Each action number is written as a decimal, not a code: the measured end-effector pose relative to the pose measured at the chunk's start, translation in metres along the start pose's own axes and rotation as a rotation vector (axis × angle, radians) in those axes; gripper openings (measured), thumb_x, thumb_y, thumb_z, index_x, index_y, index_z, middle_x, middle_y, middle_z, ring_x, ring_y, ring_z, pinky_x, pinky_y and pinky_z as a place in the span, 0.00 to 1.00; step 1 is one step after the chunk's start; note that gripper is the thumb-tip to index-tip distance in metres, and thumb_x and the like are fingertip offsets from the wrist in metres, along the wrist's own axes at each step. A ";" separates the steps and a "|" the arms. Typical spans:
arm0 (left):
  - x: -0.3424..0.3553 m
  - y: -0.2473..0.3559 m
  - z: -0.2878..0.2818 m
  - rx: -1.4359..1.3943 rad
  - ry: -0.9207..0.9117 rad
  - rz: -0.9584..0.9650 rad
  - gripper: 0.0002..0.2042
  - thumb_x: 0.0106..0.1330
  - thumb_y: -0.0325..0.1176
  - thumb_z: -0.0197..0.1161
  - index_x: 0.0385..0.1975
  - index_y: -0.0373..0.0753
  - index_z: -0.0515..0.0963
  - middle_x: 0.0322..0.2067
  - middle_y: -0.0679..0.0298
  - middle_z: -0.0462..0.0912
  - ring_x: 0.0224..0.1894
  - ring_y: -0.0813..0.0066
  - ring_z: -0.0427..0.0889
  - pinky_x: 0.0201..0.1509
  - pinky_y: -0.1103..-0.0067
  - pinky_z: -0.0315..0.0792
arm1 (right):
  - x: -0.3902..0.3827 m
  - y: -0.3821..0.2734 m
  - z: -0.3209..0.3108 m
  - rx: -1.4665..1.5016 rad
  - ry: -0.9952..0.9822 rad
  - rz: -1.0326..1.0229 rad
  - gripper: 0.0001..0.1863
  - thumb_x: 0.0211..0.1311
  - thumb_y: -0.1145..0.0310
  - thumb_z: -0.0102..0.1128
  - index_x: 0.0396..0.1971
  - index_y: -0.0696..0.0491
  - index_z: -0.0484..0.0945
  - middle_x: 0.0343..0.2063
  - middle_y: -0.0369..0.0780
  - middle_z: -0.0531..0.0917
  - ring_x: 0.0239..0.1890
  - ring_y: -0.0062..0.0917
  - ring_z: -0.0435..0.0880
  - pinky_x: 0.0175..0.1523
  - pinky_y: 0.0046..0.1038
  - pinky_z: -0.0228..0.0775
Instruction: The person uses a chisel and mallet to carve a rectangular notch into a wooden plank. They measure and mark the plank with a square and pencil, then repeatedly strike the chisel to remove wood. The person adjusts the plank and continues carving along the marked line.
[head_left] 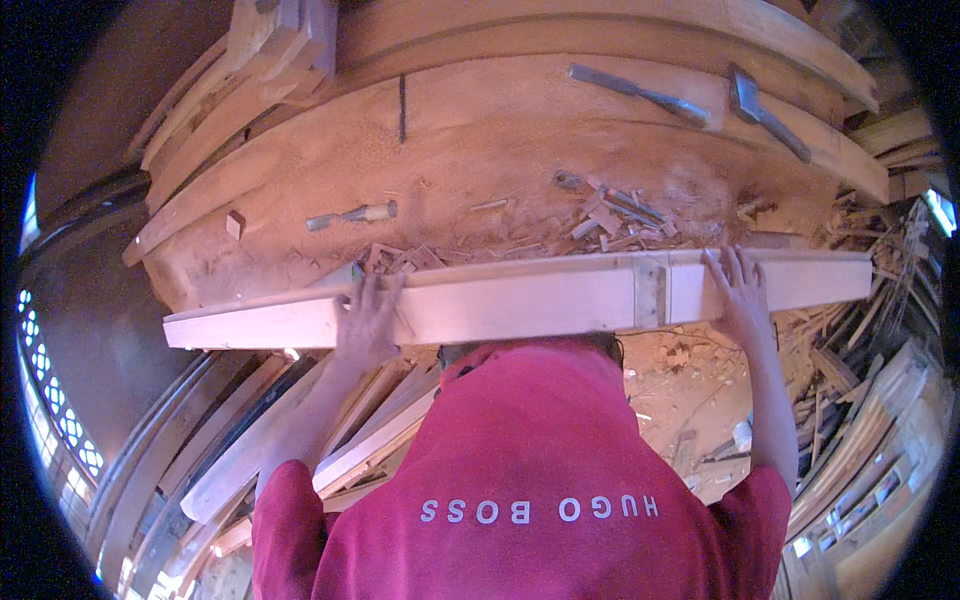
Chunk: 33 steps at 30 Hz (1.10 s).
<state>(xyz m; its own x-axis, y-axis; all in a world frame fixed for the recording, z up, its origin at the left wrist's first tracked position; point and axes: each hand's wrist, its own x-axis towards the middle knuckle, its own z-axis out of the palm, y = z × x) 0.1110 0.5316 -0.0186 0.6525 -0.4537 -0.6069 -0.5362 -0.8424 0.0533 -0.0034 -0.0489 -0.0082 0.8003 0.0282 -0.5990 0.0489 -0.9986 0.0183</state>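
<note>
A long pale wooden beam [520, 303] lies across the near edge of the workbench, right in front of my body. Toward its right part, a darker mortise or notch [651, 292] shows in the near face. My left hand [370, 322] grips the beam left of its middle, fingers bent over the far edge and slightly blurred. My right hand [738, 292] holds it to the right of the notch, fingers likewise over the far edge. The thumbs are hard to make out. Wood chips [400, 258] lie just behind the beam near my left hand.
Sawdust covers the workbench [480, 130]. On it lie a chisel [352, 215], a longer chisel [640, 92], a wide-bladed tool [768, 112] and a heap of chips [620, 212]. Stacked timbers [275, 45] stand far left; planks [250, 440] lean near left. Scrap wood [870, 340] fills the right.
</note>
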 end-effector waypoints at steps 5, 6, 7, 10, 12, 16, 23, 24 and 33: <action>-0.029 0.032 0.052 -0.026 -0.046 0.050 0.66 0.25 0.44 0.83 0.74 0.53 0.50 0.64 0.50 0.61 0.68 0.50 0.58 0.56 0.50 0.61 | -0.033 0.011 0.053 -0.003 -0.174 -0.028 0.69 0.24 0.65 0.82 0.73 0.35 0.49 0.70 0.45 0.58 0.73 0.44 0.53 0.70 0.57 0.51; -0.029 0.038 0.062 -0.046 -0.075 0.065 0.66 0.25 0.45 0.83 0.74 0.53 0.50 0.64 0.50 0.61 0.68 0.50 0.59 0.56 0.50 0.61 | -0.037 0.011 0.059 -0.011 -0.216 -0.027 0.70 0.23 0.64 0.82 0.74 0.35 0.48 0.70 0.45 0.58 0.73 0.44 0.53 0.69 0.58 0.52; -0.031 0.042 0.070 -0.062 -0.109 0.076 0.67 0.24 0.45 0.83 0.74 0.53 0.50 0.64 0.49 0.61 0.67 0.50 0.60 0.56 0.51 0.62 | -0.040 0.008 0.067 -0.006 -0.226 -0.031 0.71 0.23 0.64 0.83 0.74 0.35 0.46 0.70 0.44 0.58 0.73 0.44 0.53 0.69 0.58 0.53; -0.031 0.053 0.092 -0.077 -0.170 0.118 0.68 0.23 0.47 0.83 0.74 0.52 0.49 0.62 0.49 0.63 0.65 0.51 0.62 0.56 0.52 0.63 | -0.054 0.010 0.090 0.034 -0.232 -0.049 0.71 0.22 0.63 0.85 0.73 0.33 0.47 0.69 0.43 0.59 0.72 0.44 0.55 0.67 0.62 0.55; -0.029 0.056 0.109 -0.077 -0.214 0.144 0.68 0.24 0.48 0.83 0.74 0.52 0.48 0.62 0.49 0.63 0.65 0.51 0.62 0.56 0.52 0.63 | -0.054 0.011 0.101 0.040 -0.271 -0.031 0.70 0.22 0.64 0.84 0.72 0.31 0.48 0.70 0.42 0.59 0.72 0.42 0.56 0.67 0.62 0.56; -0.014 0.059 0.117 -0.077 -0.313 0.145 0.67 0.25 0.49 0.83 0.73 0.52 0.48 0.63 0.49 0.63 0.66 0.50 0.61 0.58 0.50 0.63 | -0.042 0.021 0.122 0.009 -0.342 -0.057 0.72 0.20 0.61 0.85 0.72 0.29 0.48 0.70 0.41 0.59 0.72 0.41 0.57 0.65 0.60 0.60; -0.010 0.046 0.135 -0.073 -0.344 0.177 0.67 0.25 0.48 0.83 0.73 0.52 0.48 0.65 0.50 0.62 0.67 0.51 0.61 0.62 0.48 0.62 | -0.028 0.008 0.131 -0.141 -0.423 -0.095 0.74 0.19 0.54 0.86 0.73 0.31 0.45 0.71 0.38 0.57 0.72 0.37 0.58 0.59 0.55 0.70; -0.012 0.047 0.129 -0.072 -0.362 0.183 0.67 0.25 0.48 0.83 0.73 0.52 0.48 0.65 0.51 0.62 0.68 0.52 0.61 0.62 0.48 0.62 | -0.032 0.003 0.126 -0.123 -0.453 -0.094 0.74 0.20 0.54 0.86 0.73 0.31 0.44 0.72 0.38 0.56 0.72 0.37 0.58 0.59 0.55 0.70; 0.006 0.019 0.153 -0.298 -0.390 0.335 0.64 0.26 0.43 0.83 0.72 0.50 0.52 0.66 0.52 0.63 0.68 0.50 0.61 0.66 0.48 0.60 | -0.038 0.040 0.149 0.137 -0.517 -0.080 0.65 0.29 0.59 0.84 0.72 0.34 0.51 0.71 0.36 0.59 0.72 0.37 0.59 0.63 0.56 0.65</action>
<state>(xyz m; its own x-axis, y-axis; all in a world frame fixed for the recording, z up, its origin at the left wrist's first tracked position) 0.0230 0.5574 -0.1421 0.1987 -0.6162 -0.7621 -0.4688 -0.7427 0.4782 -0.1209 -0.0961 -0.1035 0.3968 0.1136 -0.9108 -0.0088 -0.9918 -0.1275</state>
